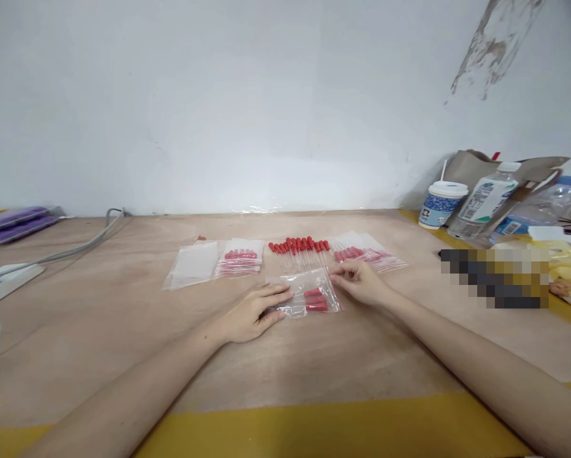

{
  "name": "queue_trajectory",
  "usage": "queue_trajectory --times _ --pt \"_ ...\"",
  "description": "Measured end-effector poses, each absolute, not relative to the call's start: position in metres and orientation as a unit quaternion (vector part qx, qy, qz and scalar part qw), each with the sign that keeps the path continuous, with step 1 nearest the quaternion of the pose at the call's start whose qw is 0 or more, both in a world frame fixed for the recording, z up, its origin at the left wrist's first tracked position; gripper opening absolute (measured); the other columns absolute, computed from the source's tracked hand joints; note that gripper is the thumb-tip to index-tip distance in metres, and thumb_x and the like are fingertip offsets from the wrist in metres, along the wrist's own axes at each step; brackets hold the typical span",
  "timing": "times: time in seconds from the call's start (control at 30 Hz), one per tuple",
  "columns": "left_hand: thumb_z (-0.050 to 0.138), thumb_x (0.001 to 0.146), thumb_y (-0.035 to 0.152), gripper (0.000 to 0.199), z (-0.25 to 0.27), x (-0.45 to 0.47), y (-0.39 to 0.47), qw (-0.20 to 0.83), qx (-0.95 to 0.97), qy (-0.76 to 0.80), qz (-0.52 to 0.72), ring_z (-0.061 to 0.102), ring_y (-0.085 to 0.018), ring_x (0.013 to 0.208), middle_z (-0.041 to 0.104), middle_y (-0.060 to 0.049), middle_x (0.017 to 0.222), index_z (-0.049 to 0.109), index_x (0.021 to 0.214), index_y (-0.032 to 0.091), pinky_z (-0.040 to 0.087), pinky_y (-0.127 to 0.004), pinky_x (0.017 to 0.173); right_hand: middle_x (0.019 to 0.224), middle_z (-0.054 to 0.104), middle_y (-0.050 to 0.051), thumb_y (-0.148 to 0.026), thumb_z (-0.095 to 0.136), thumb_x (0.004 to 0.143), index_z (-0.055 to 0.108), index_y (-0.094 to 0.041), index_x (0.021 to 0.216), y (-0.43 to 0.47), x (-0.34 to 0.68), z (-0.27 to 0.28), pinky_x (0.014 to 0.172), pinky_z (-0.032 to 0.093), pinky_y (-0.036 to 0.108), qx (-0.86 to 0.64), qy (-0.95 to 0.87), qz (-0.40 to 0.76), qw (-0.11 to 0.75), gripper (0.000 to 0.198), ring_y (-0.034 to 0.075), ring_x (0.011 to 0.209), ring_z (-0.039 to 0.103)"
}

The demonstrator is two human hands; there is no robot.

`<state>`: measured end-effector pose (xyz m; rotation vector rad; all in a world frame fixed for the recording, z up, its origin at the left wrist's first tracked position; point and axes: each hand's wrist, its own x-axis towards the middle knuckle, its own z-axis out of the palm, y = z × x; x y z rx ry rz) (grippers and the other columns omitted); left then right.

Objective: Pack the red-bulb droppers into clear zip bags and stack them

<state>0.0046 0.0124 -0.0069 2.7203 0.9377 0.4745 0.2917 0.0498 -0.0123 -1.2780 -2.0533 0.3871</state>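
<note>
A clear zip-lock bag (297, 305) lies on the table, with several red-bulbed droppers (315, 299) inside it. Flat on its left end rests my left hand (259, 310), fingers stretched out and the thumb apart. At the upper right corner, by the red zip strip, the fingertips of my right hand (360, 284) pinch the bag's edge. Just behind is a row of loose droppers (299, 245), red bulbs pointing away from me. To its left lies a stack of filled bags (240, 256), and to its right more filled bags (369, 253) are fanned out.
Flat unfilled bags (191, 264) lie at the left of the stack. A grey cable (70, 254) and a white power strip (11, 285) are far left, near purple packs (16, 224). A paper cup (442, 203), a plastic bottle (486, 198) and yellow packaging (569, 267) crowd the right.
</note>
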Motion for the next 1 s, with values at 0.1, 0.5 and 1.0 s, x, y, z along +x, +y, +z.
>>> queue_trajectory --times 0.1,0.5,1.0 --pt "0.045 0.09 0.031 0.035 -0.006 0.005 0.01 0.132 0.92 0.317 0.191 0.043 -0.022 0.121 0.046 -0.007 0.133 0.045 0.123 0.022 0.035 -0.04 0.101 0.073 0.067 0.002 -0.031 0.055 0.072 0.068 -0.021 0.075 0.066 0.292 0.001 0.064 0.039 0.028 -0.578 -0.731 0.09 0.351 0.017 0.016 0.067 0.057" --pt "0.046 0.088 0.032 0.016 -0.001 0.006 0.006 0.18 0.902 0.332 0.209 0.051 -0.023 0.111 0.05 -0.01 0.126 0.046 0.098 0.02 0.043 -0.037 0.09 0.098 0.064 0.015 -0.029 0.059 0.068 0.054 -0.016 0.104 0.133 0.226 0.009 0.083 0.038 0.044 -0.728 -0.631 0.096 0.252 0.039 0.03 0.097 0.057" --pt "0.045 0.09 0.031 0.04 -0.004 0.005 0.011 0.123 0.923 0.314 0.185 0.043 -0.021 0.123 0.048 -0.006 0.132 0.045 0.129 0.022 0.033 -0.041 0.104 0.081 0.053 0.002 -0.023 0.043 0.075 0.016 -0.012 0.131 0.091 0.28 0.006 0.06 0.045 0.028 -0.563 -0.627 0.217 0.493 0.063 0.015 0.064 0.057"
